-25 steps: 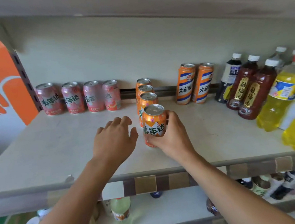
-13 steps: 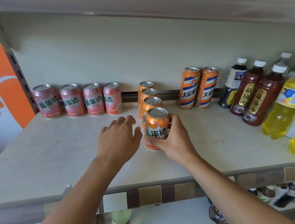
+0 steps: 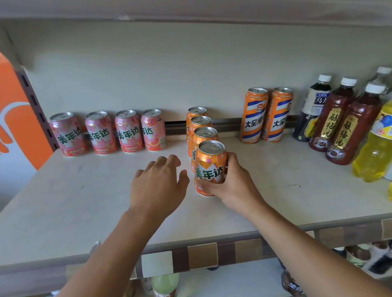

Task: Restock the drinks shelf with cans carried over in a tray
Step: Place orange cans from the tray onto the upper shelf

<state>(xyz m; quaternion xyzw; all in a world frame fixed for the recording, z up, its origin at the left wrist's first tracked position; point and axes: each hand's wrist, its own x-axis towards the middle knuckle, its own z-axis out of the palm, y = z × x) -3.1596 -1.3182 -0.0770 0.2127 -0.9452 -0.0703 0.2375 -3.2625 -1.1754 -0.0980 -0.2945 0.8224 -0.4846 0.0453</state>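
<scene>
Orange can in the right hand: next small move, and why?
Probably let go and draw the right hand back. The orange can it grips stands upright on the shelf, at the front of the single-file row of three orange cans, so it looks placed. The left hand hovers open beside it, holding nothing.
</scene>
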